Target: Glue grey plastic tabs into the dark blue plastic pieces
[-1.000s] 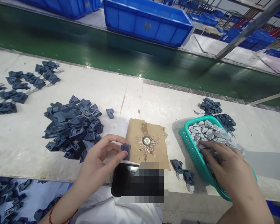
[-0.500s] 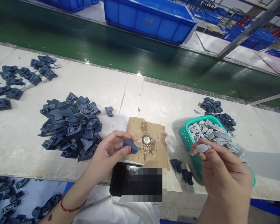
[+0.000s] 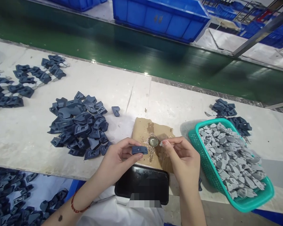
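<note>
Between the thumb and fingers of my left hand is a dark blue plastic part, its recessed side facing me. My right hand pinches a small light grey piece, mostly hidden by the fingertips. Both hands are over a brown cardboard piece, a short gap apart. On the cardboard sits a small round metal cap with wet, glittery residue about it. Left of my left hand lies a heap of similar dark blue parts. A teal basket of grey pieces stands right of my right hand.
A black phone lies at the table's near edge. More blue parts are grouped at the far left and behind the basket. Beyond the white table runs a green belt, with a large blue crate past it.
My right hand has moved left from over the basket to the cardboard, carrying the grey piece. My left hand has turned the blue part so its recessed side shows.
</note>
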{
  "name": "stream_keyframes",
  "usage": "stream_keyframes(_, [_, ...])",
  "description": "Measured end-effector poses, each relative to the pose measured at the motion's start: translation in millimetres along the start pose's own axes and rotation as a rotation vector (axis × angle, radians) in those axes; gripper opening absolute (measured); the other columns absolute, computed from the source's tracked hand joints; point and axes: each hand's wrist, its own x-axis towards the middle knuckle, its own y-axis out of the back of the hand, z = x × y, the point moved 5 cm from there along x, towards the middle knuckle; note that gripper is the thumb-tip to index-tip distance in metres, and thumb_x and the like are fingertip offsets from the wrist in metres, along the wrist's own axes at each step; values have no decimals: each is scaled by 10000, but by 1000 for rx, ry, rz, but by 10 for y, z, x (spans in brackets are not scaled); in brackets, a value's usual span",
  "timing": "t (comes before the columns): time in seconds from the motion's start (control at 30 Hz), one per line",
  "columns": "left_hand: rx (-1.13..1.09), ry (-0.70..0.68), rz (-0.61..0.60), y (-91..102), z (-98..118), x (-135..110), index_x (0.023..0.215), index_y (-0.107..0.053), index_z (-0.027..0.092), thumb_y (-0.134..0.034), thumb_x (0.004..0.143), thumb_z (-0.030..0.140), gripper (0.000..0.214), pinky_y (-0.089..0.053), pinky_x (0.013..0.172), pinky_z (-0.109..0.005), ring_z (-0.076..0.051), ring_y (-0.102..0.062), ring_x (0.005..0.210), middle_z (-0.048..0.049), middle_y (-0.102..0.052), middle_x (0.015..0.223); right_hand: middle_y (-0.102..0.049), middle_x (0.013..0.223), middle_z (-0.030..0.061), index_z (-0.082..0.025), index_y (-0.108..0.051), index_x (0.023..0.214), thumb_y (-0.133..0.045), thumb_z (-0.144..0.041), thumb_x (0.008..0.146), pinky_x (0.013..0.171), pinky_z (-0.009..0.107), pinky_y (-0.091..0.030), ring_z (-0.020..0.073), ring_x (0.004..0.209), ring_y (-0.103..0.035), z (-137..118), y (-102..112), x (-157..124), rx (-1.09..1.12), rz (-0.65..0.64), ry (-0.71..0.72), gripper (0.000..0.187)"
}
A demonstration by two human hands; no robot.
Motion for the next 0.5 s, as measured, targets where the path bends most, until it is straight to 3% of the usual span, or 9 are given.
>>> stream_keyframes(0.17, [138,-54,-38,-21,-18,-9,1055,-716,214,-710,917,297,161,-580,793,-251,-179,-741,924,-43,-771,999,-747,780,33,-198,-718,839,-740,-376,901,636,267,-549,173,704,-691,54,-23,36,-72,-73,31,190])
stream_keyframes(0.33, [159,-75,-27,-8,-43,-12,1092,-721,202,-681,937,317,197,-579,768,-272,-190,-731,884,-56,-754,994,-777,1034,55,-237,-760,979,-671,-304,963,858,346,-565,218,972,-724,20,-56,36,-184,-173,187,112])
stream_keyframes(0.5, [143,-78,-25,-13,-29,-9,1081,-694,205,-672,947,324,180,-576,781,-281,-202,-719,934,-67,-742,1053,-759,1044,48,-258,-772,1016,-659,-244,975,894,354,-557,210,1000,-711,-33,-58,1,-250,-178,298,121])
